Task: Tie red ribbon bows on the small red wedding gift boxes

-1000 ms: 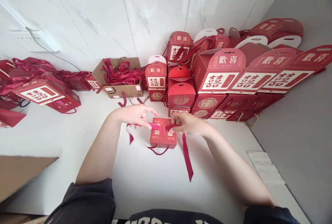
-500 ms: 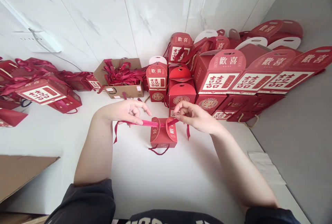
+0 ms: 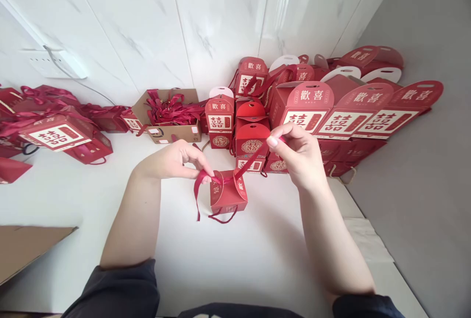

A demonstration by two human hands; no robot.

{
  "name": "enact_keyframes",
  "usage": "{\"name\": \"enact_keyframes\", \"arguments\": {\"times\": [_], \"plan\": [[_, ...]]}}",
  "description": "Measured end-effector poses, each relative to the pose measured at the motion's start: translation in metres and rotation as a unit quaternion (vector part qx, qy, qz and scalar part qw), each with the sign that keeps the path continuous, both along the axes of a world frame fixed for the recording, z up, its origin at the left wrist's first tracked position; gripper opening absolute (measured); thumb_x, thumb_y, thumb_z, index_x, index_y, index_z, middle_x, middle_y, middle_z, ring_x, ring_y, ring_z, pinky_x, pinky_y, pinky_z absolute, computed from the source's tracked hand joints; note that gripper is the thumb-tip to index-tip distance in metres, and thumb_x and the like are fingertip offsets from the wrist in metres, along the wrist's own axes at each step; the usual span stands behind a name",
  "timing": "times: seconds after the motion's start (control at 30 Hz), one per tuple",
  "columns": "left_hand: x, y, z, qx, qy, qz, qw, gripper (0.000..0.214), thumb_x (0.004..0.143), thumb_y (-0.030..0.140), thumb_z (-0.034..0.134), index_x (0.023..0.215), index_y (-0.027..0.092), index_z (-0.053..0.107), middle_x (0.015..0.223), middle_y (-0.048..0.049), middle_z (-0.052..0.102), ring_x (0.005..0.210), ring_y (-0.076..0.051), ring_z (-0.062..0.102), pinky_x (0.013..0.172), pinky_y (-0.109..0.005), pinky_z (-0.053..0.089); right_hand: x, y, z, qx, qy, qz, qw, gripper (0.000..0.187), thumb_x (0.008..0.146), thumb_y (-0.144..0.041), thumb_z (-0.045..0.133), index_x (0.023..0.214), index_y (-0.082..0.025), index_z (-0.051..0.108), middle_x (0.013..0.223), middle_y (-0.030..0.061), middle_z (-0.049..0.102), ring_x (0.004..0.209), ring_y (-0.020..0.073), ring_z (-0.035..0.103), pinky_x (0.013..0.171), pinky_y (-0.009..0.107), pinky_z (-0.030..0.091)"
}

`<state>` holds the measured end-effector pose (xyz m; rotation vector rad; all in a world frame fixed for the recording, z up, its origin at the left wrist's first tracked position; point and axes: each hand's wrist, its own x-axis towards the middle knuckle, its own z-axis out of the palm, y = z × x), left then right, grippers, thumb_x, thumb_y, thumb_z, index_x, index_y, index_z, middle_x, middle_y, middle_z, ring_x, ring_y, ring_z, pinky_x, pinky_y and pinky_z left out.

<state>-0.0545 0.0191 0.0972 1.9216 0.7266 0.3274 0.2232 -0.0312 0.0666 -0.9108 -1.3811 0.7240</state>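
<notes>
A small red gift box (image 3: 228, 195) stands on the white floor in front of me, its two rounded top flaps together. A red ribbon (image 3: 250, 161) passes through the flaps. My left hand (image 3: 176, 161) pinches the ribbon's left part just beside the box top, and a loop of it hangs down the box's left side. My right hand (image 3: 298, 153) is raised up and to the right, fingers closed on the other end, with the ribbon drawn taut from the box.
Stacks of larger red gift boxes (image 3: 312, 112) fill the corner behind and to the right. A cardboard box of red ribbons (image 3: 171, 114) sits by the wall. More red boxes (image 3: 55, 134) lie at left. A cardboard flap (image 3: 29, 244) is at lower left.
My right hand has lifted up and to the right, pulling the ribbon taut. My left hand moved closer to the box top. The view has tilted slightly.
</notes>
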Motion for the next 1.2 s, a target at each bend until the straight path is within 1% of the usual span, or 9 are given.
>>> {"name": "enact_keyframes", "arguments": {"times": [0.1,0.17,0.33,0.4,0.47,0.53,0.67,0.77,1.2], "plan": [[0.014,-0.007,0.002,0.092,-0.074,0.063,0.991,0.006,0.071,0.026,0.076,0.074,0.021,0.078,0.073,-0.0072,0.072,0.068,-0.018,0.067,0.064,-0.026,0.055,-0.014,0.004,0.007,0.067,0.027,-0.073,0.995,0.018,0.080,-0.030,0.072,0.084,-0.023,0.056,0.083,0.0003,0.055,0.069,0.0124,0.052,0.064,0.027,0.046],[0.024,-0.011,0.005,0.123,-0.138,0.102,0.978,0.008,0.071,0.029,0.077,0.071,0.021,0.078,0.072,-0.0064,0.069,0.066,-0.017,0.063,0.060,-0.026,0.052,-0.021,0.006,0.011,0.098,0.045,-0.087,0.990,0.022,0.080,-0.029,0.071,0.093,-0.026,0.054,0.089,0.0007,0.055,0.075,0.0133,0.055,0.071,0.029,0.049],[0.052,-0.018,0.016,0.144,-0.265,0.233,0.925,0.019,0.076,0.037,0.073,0.075,0.018,0.077,0.068,-0.0044,0.067,0.059,-0.013,0.059,0.054,-0.024,0.047,-0.030,0.007,0.023,0.134,0.063,-0.058,0.987,0.033,0.085,-0.032,0.064,0.113,-0.032,0.046,0.084,0.0002,0.054,0.082,0.0173,0.059,0.076,0.034,0.051],[0.063,-0.021,0.017,0.154,-0.292,0.260,0.907,0.019,0.073,0.036,0.076,0.071,0.018,0.075,0.068,-0.0032,0.067,0.060,-0.012,0.058,0.057,-0.024,0.047,-0.035,0.004,0.024,0.128,0.065,-0.035,0.989,0.036,0.087,-0.034,0.062,0.117,-0.033,0.044,0.085,0.0006,0.056,0.083,0.0181,0.059,0.075,0.035,0.051],[0.074,-0.023,0.015,0.143,-0.316,0.265,0.899,0.017,0.068,0.032,0.080,0.067,0.017,0.072,0.072,-0.0024,0.067,0.068,-0.013,0.059,0.064,-0.025,0.048,-0.041,0.000,0.020,0.111,0.067,-0.015,0.991,0.036,0.087,-0.034,0.062,0.119,-0.033,0.044,0.086,0.0006,0.058,0.082,0.0181,0.060,0.075,0.035,0.051],[0.082,-0.025,0.008,0.099,-0.334,0.258,0.901,0.017,0.066,0.029,0.082,0.068,0.017,0.071,0.076,-0.0020,0.066,0.072,-0.013,0.060,0.069,-0.025,0.049,-0.046,-0.003,0.014,0.092,0.074,0.007,0.993,0.036,0.087,-0.032,0.063,0.118,-0.031,0.044,0.086,0.0005,0.058,0.081,0.0173,0.060,0.075,0.035,0.052],[0.090,-0.025,-0.009,-0.016,-0.355,0.244,0.903,0.017,0.071,0.029,0.079,0.071,0.017,0.066,0.076,-0.0007,0.066,0.075,-0.012,0.061,0.074,-0.025,0.049,-0.053,-0.005,0.002,0.058,0.091,0.054,0.993,0.034,0.085,-0.026,0.064,0.114,-0.027,0.047,0.087,0.0003,0.059,0.078,0.0151,0.059,0.076,0.033,0.051],[0.089,-0.022,-0.017,-0.057,-0.368,0.231,0.899,0.017,0.075,0.028,0.076,0.071,0.017,0.063,0.074,0.0003,0.065,0.075,-0.011,0.061,0.076,-0.024,0.048,-0.053,-0.005,-0.001,0.048,0.100,0.076,0.991,0.034,0.085,-0.023,0.064,0.114,-0.026,0.048,0.087,0.0001,0.058,0.079,0.0145,0.058,0.075,0.032,0.050],[0.089,-0.023,-0.022,-0.059,-0.384,0.263,0.883,0.020,0.072,0.029,0.078,0.072,0.017,0.062,0.073,0.0008,0.063,0.073,-0.012,0.059,0.075,-0.026,0.048,-0.052,-0.004,-0.004,0.028,0.079,0.085,0.993,0.033,0.086,-0.025,0.063,0.115,-0.027,0.048,0.087,-0.0010,0.059,0.080,0.0140,0.059,0.078,0.031,0.050]]}}
